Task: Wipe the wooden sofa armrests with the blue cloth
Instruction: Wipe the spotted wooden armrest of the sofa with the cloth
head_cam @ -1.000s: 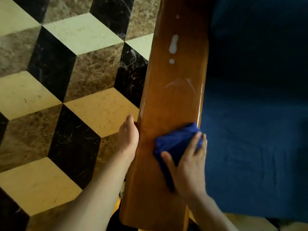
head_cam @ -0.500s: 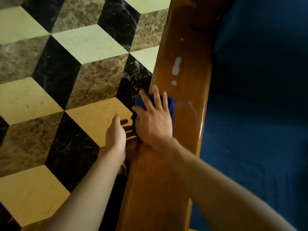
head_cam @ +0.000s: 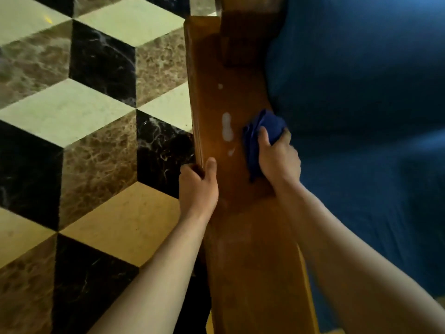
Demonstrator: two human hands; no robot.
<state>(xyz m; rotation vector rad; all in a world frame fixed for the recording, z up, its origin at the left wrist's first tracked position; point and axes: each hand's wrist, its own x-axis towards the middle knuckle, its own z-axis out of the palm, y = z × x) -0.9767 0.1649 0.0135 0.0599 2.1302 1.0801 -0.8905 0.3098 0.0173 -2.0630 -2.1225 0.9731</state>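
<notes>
Armrest (head_cam: 243,213) runs as a long glossy wooden plank from 6 o'clock up to 12 o'clock through the middle of the view, ending at a wooden post (head_cam: 250,39) at its far end. Right hand (head_cam: 279,160) sits on the armrest's right edge, fingers curled around a bunched blue cloth (head_cam: 265,126); the thumb lies over the cloth's near side, the other fingers wrap its far side toward the cushion. Cloth presses on the wood just right of centre, its top bulging toward 12 o'clock beyond the fingers, a tail of fabric trailing toward 6 o'clock under the palm.

Whitish smear (head_cam: 227,126) lies on the wood directly at 9 o'clock of the cloth, just beside it, not covered. A smaller spot (head_cam: 220,86) sits farther toward 12 o'clock; a faint streak (head_cam: 231,151) sits just toward 6 o'clock of the main smear.

Left hand (head_cam: 198,186) grips the armrest's left edge: thumb on the top surface, fingers curled down over the outer side, their tips hidden. It is well apart from the cloth, at roughly 8 o'clock of it.

Blue cushion (head_cam: 373,116) fills the 3 o'clock side, touching the armrest. Floor (head_cam: 84,116) at 9 o'clock shows cube-pattern tiles in cream, brown and black marble.
</notes>
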